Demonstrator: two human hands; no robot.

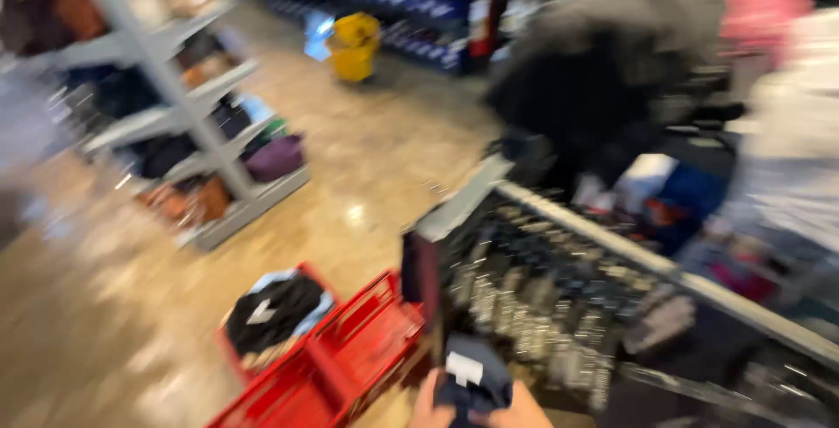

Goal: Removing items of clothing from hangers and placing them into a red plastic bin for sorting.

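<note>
Everything is smeared by camera motion, so fine detail is lost. At the bottom edge of the view, the left hand [426, 406] and the right hand [524, 410] are closed together on a dark folded garment [472, 380] with a pale tag on it; each hand grips one side, and only the upper parts of the hands show. The garment sits just in front of the near end of a clothes rack [612, 249], whose pale rail runs from the middle of the view down toward the right edge, with a dense row of hangers packed beneath it.

Just left of the hands stand red baskets [350, 349] on the floor [367, 157]; the farther one holds a dark garment pile [273, 310] with some pale cloth. The baskets touch or nearly touch the rack's near end; which, I cannot tell.

Beyond the baskets the shiny tan floor lies open, a wide lane running to a yellow bucket [354, 44] near the far wall. A grey shelf unit [188, 122] full of folded goods borders that lane on the left. Bulky dark and pink clothing [612, 52] crowds the upper right.
</note>
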